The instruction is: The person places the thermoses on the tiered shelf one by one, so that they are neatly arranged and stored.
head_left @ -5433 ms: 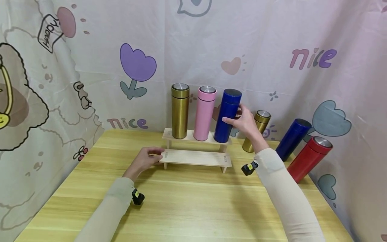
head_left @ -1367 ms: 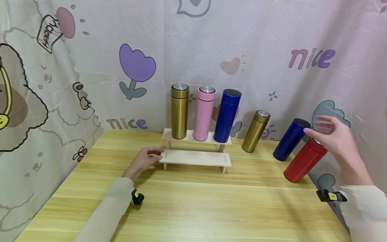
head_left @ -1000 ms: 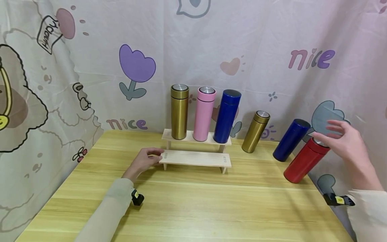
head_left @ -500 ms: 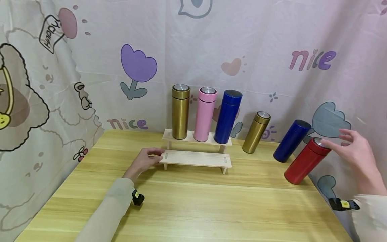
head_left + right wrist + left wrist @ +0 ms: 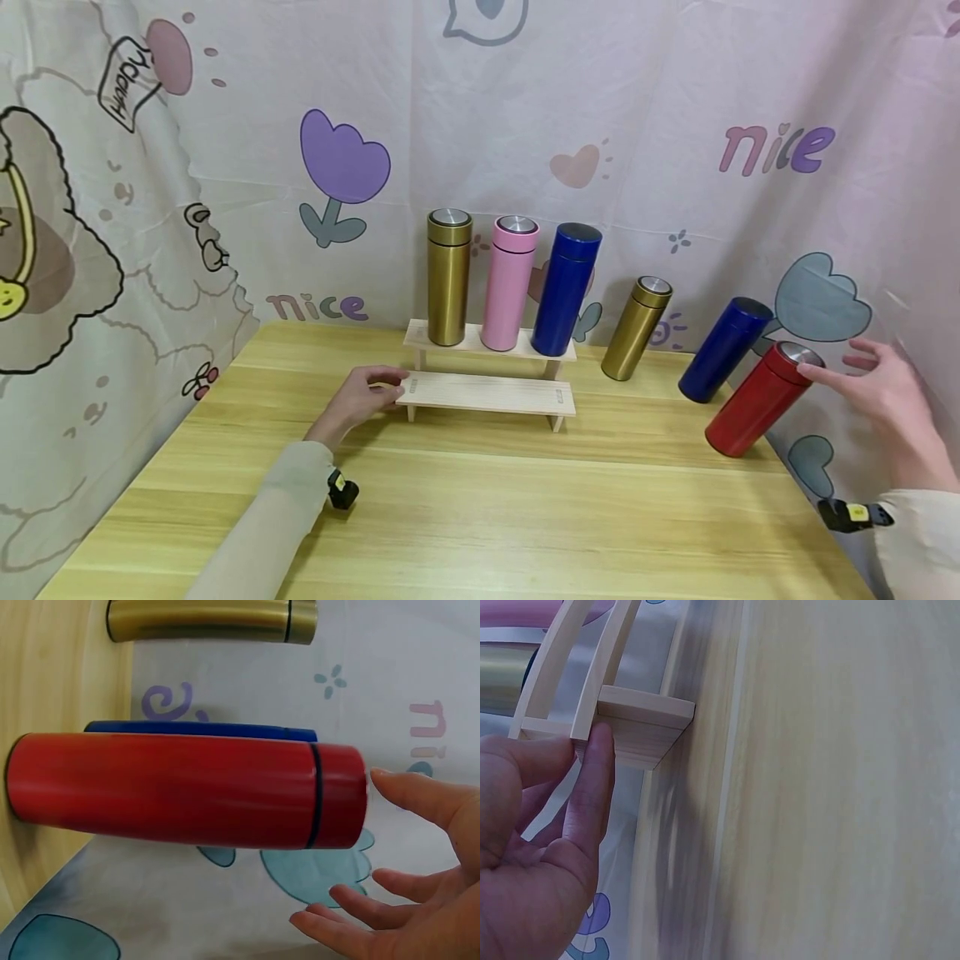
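Observation:
My left hand [image 5: 358, 397] pinches the left end of the lower shelf of a pale wooden two-step stand [image 5: 483, 392]; in the left wrist view thumb and forefinger [image 5: 592, 780] meet at the board's corner. At the table's right side stands a red thermos bottle [image 5: 753, 408] with a steel-topped lid. My right hand [image 5: 888, 387] is beside that lid, thumb and fingers spread. In the right wrist view the thumb [image 5: 412, 791] is close to the red lid with a small gap, and the palm holds nothing.
On the upper step stand a gold thermos [image 5: 447, 287], a pink thermos [image 5: 507, 292] and a blue thermos [image 5: 562, 296]. Another gold bottle [image 5: 633, 333] and a second blue bottle [image 5: 720, 354] stand on the table [image 5: 480, 517] at the right. A printed curtain [image 5: 480, 125] hangs behind.
Earlier my right hand held the blue thermos on the upper step; it let go and moved right to the red thermos. Lately it has lowered beside the lid. The left hand has stayed put.

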The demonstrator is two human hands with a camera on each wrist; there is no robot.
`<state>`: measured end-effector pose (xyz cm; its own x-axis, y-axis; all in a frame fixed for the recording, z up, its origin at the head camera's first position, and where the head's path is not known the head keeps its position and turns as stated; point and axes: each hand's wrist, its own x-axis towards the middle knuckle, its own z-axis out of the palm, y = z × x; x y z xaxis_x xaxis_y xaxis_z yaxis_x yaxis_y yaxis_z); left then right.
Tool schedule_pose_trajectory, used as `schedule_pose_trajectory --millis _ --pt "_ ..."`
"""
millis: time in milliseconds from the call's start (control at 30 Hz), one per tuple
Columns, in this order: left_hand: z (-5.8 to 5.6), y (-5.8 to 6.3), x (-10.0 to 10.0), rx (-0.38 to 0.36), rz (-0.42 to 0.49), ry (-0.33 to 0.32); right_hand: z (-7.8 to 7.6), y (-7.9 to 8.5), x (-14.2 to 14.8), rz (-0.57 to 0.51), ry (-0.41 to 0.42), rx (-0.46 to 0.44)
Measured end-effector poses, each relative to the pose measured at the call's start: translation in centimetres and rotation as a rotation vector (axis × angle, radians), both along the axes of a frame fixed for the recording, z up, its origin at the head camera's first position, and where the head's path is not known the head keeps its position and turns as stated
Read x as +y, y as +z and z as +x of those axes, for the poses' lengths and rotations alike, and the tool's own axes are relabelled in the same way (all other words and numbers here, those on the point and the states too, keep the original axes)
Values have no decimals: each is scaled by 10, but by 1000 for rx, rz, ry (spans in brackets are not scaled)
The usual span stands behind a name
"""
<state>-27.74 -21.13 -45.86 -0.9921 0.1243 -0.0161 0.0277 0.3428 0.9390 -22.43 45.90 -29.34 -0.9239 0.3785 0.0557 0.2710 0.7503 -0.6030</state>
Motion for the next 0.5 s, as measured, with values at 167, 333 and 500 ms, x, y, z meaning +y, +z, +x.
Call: schedule_pose_trajectory --millis 167,333,500 --pt "-1 -1 -1 6 -4 0 -1 -9 4 -24 20 -39" --pt "-1 -1 -1 13 -15 -5 -2 -19 7 -50 66 -65" --pt "-1 -2 -1 14 -4 -5 -7 -24 7 -68 92 -93"
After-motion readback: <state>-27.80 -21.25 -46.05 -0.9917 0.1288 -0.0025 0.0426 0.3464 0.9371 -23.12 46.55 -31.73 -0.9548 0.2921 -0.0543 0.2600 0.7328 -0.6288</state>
